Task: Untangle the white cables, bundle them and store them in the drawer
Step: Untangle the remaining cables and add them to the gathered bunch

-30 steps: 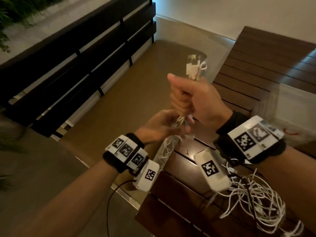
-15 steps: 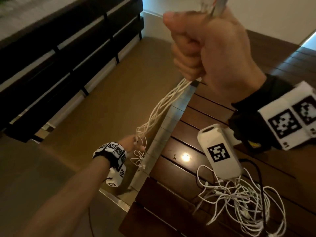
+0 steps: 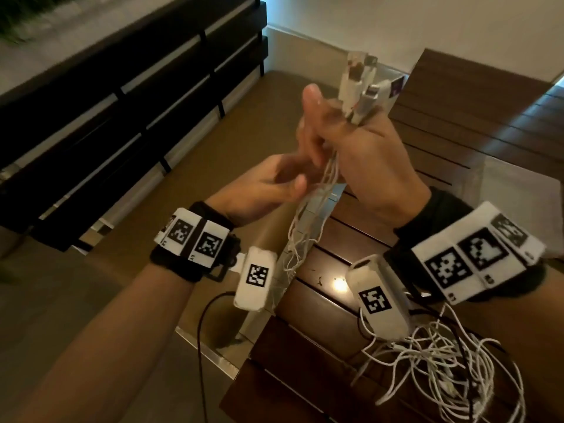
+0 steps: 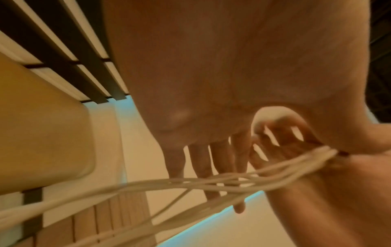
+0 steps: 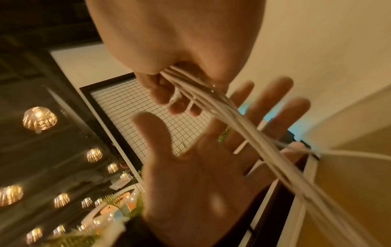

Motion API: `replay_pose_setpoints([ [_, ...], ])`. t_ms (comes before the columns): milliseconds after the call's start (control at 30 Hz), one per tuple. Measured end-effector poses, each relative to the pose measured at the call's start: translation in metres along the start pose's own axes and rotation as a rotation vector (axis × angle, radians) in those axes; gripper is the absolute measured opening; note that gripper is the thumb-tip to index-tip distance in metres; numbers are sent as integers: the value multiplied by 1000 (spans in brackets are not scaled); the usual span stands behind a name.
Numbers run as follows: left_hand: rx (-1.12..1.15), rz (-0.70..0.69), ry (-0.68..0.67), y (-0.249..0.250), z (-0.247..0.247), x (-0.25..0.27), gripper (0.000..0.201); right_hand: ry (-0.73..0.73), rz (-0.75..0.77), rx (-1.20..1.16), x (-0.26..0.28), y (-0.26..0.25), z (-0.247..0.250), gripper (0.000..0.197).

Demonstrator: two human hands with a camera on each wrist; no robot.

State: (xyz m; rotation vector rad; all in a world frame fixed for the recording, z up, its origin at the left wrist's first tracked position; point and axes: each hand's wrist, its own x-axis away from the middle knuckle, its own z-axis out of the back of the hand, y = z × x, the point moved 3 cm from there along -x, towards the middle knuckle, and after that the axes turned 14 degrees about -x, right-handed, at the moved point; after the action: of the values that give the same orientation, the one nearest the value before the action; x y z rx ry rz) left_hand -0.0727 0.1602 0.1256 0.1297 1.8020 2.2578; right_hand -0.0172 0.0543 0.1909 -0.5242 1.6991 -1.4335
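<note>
The right hand (image 3: 363,154) is gripping a bunch of cables (image 3: 308,221), plugs (image 3: 361,87) sticking up above the table (image 3: 351,377). The left hand (image 3: 268,190), fingers (image 5: 273,100) spread, is holding nothing beside the strands. More cables (image 3: 451,370) are lying tangled at near right.

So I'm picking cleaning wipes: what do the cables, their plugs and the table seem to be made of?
Cables: white, smooth sheath, probably soft plastic or rubber, since they bend and hang loosely. Plugs: hard white plastic shells, apparently with metal tips; blur leaves that open. Table: dark brown slats, seemingly varnished wood or a wood look, glossy enough to mirror a lamp.
</note>
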Motion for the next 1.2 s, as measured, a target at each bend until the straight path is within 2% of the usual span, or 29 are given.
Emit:
replay_pose_setpoints([
  [133,-114,-21,96,30,-15,-3,54,42,43,147,10,0,8,21],
  [233,-105,-24,97,38,-26,-11,38,1,-62,213,25,-7,16,27],
  [333,-89,-1,-5,37,-45,-18,43,-25,-135,402,44,-14,29,37],
  [400,-165,33,-39,37,-61,-23,48,-43,-234,563,58,-9,43,40],
  [500,-265,20,-2,35,-97,-36,59,-43,-366,563,82,-1,65,42],
  [567,-258,7,70,33,-119,-44,46,33,-361,407,99,-3,80,41],
  [633,-285,39,108,32,-134,-48,17,127,-328,282,116,-7,94,35],
  [667,-336,54,107,31,-138,-50,10,191,-312,266,125,-8,102,32],
  [733,-466,97,72,20,-145,-55,39,326,-288,266,141,-6,118,29],
  [800,-527,124,30,13,-154,-60,47,380,-266,344,152,-4,128,25],
  [900,-593,127,-32,8,-169,-68,34,359,-242,488,161,0,129,19],
  [967,-608,131,-56,6,-176,-74,37,381,-207,598,165,3,131,20],
  [1067,-607,182,-71,3,-182,-82,41,424,-179,591,172,9,133,22],
  [1200,-630,217,-75,-3,-191,-89,13,341,-201,587,174,21,137,21],
])
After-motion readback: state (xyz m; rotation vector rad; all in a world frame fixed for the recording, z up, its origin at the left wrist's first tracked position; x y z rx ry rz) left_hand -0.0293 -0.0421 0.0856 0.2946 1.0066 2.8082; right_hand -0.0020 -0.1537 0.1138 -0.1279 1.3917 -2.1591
